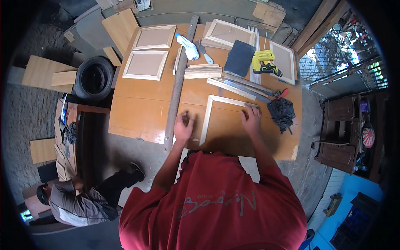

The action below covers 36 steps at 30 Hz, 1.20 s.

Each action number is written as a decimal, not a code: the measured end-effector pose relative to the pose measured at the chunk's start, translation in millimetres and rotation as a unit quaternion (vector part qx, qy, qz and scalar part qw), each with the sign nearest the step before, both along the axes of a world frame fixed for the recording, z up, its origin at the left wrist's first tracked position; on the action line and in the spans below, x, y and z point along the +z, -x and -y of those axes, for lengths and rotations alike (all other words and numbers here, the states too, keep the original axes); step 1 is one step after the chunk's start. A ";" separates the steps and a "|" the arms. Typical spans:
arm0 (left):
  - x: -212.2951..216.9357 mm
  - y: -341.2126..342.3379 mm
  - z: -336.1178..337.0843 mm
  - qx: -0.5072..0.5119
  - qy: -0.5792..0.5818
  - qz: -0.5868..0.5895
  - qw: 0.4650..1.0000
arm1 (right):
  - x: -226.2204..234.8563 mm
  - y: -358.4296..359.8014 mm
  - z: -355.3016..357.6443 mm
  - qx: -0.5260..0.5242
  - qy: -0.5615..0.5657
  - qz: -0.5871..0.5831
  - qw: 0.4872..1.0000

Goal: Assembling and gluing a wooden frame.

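Orange tabletop point(137, 112) crowded at its far end — two framed panels point(150, 52), a yellow power tool point(265, 62), a black cloth point(281, 113) by the right hand, a long metal rule point(178, 85) left of the left hand, L-shaped wooden frame piece point(212, 114) between the hands — left hand point(183, 127) flat beside its long leg, fingers loosely bent, right hand point(251, 121) spread, pressing on the short leg's end.

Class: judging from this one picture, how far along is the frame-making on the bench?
Done: three panelled frames lie finished at the far side. In hand: two moulding strips joined in an L, the left hand beside its long strip, the right hand on the short strip's end. Left: two more sides; loose strips wait nearby.
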State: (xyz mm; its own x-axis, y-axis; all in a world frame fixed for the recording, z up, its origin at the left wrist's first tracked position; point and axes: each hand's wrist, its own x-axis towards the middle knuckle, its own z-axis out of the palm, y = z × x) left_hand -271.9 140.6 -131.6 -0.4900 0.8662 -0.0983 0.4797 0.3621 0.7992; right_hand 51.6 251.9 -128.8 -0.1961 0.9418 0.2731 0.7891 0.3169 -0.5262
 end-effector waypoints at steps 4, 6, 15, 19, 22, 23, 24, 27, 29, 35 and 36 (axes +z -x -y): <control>0.2 68.6 -87.7 0.009 -0.082 -0.034 0.996 | -16.3 11.1 57.1 -0.047 0.012 -0.013 0.999; -12.4 95.0 -141.5 -0.001 -0.126 -0.093 0.988 | -20.6 14.7 91.4 -0.071 0.024 -0.011 0.997; -38.5 158.5 -275.6 -0.059 0.050 -0.110 0.991 | 0.4 38.5 197.1 -0.207 0.087 -0.112 0.968; -48.1 138.0 -245.3 0.076 -0.065 -0.015 0.995 | 7.7 42.4 198.3 -0.254 0.094 -0.179 0.946; -46.2 100.4 -174.4 0.114 -0.202 0.108 0.967 | 4.7 46.9 192.5 -0.261 0.087 -0.231 0.933; -31.0 74.5 -142.8 0.076 -0.179 0.173 0.966 | -0.2 49.3 191.8 -0.273 0.088 -0.231 0.930; -10.4 52.2 -110.9 0.005 -0.146 0.221 0.964 | -6.3 53.7 188.5 -0.262 0.088 -0.260 0.925; -2.2 8.8 -25.4 -0.135 -0.061 0.356 0.923 | 6.1 76.4 161.8 -0.188 0.148 -0.332 0.913; -2.8 -22.5 11.7 -0.176 -0.017 0.378 0.909 | 17.7 87.7 142.7 -0.121 0.157 -0.364 0.910; 20.8 -80.5 57.4 -0.241 0.060 0.429 0.869 | 16.9 61.2 108.5 -0.023 0.271 -0.426 0.863; 26.6 -86.2 61.2 -0.242 0.055 0.433 0.867 | 16.6 51.3 108.9 -0.020 0.298 -0.440 0.847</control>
State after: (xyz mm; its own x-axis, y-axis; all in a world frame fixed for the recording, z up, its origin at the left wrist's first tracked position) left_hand -185.7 79.4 -105.0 0.2262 0.9120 -0.3421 -0.1659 0.3821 0.9091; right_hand 0.3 143.0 -112.3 -0.1287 0.9649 -0.2290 0.0112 -0.2295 -0.9732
